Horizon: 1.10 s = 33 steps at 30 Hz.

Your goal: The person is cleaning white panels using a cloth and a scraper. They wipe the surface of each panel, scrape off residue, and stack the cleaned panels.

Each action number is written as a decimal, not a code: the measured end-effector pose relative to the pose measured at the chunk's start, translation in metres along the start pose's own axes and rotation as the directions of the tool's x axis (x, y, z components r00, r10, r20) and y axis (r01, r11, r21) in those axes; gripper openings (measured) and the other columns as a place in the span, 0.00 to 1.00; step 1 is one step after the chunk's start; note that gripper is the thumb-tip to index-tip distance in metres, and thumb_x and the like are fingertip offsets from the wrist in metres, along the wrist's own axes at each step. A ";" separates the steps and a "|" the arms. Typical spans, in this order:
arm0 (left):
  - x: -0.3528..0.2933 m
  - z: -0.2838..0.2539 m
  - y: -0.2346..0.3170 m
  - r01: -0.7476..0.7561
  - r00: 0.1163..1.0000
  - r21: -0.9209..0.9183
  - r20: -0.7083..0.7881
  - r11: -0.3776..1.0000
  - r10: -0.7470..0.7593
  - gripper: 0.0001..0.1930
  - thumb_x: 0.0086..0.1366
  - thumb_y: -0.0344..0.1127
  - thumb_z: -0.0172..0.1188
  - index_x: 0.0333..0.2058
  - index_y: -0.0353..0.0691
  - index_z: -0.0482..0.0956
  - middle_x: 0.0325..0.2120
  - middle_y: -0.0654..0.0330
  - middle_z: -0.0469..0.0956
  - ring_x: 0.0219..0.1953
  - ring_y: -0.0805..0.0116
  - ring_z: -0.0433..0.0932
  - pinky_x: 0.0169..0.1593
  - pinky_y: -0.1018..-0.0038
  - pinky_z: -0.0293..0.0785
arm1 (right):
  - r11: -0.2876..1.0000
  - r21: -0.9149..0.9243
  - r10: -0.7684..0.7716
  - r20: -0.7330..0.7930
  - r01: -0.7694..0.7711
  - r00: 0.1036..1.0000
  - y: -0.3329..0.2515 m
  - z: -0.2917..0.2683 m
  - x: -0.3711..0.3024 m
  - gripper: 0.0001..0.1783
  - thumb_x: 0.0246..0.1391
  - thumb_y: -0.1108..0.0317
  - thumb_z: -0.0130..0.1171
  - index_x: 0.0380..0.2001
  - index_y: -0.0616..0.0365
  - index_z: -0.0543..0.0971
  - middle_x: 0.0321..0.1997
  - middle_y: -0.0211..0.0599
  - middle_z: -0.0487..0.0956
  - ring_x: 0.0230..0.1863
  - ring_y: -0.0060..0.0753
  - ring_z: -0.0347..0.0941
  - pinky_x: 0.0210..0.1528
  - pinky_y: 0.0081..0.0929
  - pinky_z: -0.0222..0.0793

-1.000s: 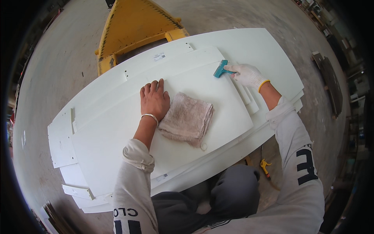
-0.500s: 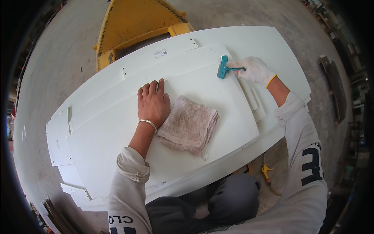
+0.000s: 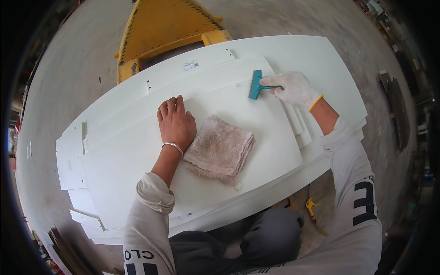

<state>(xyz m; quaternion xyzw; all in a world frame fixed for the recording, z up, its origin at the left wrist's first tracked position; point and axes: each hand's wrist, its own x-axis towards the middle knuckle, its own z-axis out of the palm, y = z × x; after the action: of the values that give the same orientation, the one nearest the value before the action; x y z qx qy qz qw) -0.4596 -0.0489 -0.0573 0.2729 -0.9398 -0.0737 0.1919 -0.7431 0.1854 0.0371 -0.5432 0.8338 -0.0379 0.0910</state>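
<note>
A teal scraper point(image 3: 255, 85) with a wide head and slim handle is held in my right hand point(image 3: 294, 88), which wears a white knitted glove with a yellow cuff edge. Its head is over the far right part of the top white panel point(image 3: 133, 160). My bare left hand point(image 3: 177, 121), a silver bangle at the wrist, lies palm down near that panel's far edge with the fingers stretched out. Beside it, a folded pinkish-brown cloth point(image 3: 219, 149) rests on the panel. Further white panels of differing sizes are stacked underneath.
Beyond the stack stands a yellow metal frame point(image 3: 167, 27) on the concrete floor. A yellow air blow gun point(image 3: 311, 206) hangs near my right knee. Narrow boards lie on the floor at the right point(image 3: 395, 112) and near left point(image 3: 71, 252).
My right hand has moved the scraper a little to the left across the panel. My left hand stays on the panel, and the cloth stays beside it. The view has shifted slightly.
</note>
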 end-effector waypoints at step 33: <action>-0.262 -0.147 -0.129 0.391 0.912 0.139 0.076 0.910 -0.404 0.30 0.71 0.38 0.54 0.72 0.51 0.68 0.77 0.51 0.55 0.80 0.43 0.47 0.79 0.46 0.38 | 0.883 -0.092 -0.417 0.297 0.460 0.859 -0.343 0.031 0.139 0.23 0.64 0.58 0.57 0.61 0.24 0.82 0.48 0.36 0.87 0.48 0.45 0.84 0.53 0.43 0.80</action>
<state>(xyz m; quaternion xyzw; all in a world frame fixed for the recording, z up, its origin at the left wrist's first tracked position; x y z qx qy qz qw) -0.1345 -0.0201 -0.0380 0.4656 -0.8758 -0.0681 0.1074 -0.4834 -0.0800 0.0472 -0.7246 0.6679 0.0831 0.1480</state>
